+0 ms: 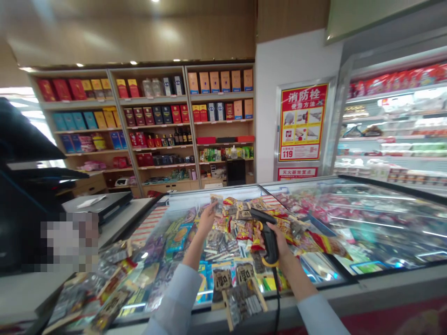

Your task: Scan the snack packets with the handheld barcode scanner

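My right hand is wrapped around the grip of a black barcode scanner with yellow trim, whose head points left over the snacks and whose cord hangs down. At the far side of the pile, my left hand pinches a small brown snack packet; its thumb is partly hidden. Between and around both hands, red-and-yellow snack bags and brown-and-clear packets lie heaped on the freezer's glass top. Nearer to me are two brown packets with large black characters.
More packets are piled at the left front beside a counter with a dark monitor. Frozen goods show through the glass of the freezer on the right. Behind stand shelves of boxes, a red fire-hydrant poster and a lit refrigerated display.
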The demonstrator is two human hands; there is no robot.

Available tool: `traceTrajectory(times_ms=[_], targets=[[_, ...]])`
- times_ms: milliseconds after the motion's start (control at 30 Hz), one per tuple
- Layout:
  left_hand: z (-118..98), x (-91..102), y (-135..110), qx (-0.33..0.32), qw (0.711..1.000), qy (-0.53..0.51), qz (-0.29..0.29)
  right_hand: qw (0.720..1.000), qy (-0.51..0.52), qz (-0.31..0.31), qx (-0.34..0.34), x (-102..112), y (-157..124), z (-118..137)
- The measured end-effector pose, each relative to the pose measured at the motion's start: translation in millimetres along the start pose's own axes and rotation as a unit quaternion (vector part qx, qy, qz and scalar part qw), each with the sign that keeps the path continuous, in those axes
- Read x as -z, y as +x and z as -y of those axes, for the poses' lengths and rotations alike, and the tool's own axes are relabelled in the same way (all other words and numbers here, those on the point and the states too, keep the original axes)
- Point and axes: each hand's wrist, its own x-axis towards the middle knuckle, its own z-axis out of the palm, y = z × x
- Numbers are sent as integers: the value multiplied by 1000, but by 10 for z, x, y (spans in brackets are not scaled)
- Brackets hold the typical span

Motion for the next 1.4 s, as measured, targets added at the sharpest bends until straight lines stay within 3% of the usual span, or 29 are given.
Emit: traceTrajectory(times_ms=[200,400,600,833,1200,1400], targets=[[-118,280,-288,-77,989,105,-65,1000,-9,-7,-15,-218,-97,-68],[-350,416,-455,-117,969,192,-100,999,-47,3,-16,-465,-190,-162],[-414,398,-449,-121,969,191,-96,996,-85,-7,-31,-600,-261,-136],[-417,344,-476,-114,969,198,-91,991,-130,-18,-33,-541,-213,-216],[-368,292,-520,-117,971,188,-87,992,-124,-23,-33,-557,-248,-213],[-472,344,-596,-91,974,191,-76,992,-118,-28,-29,-615,-319,-210]])
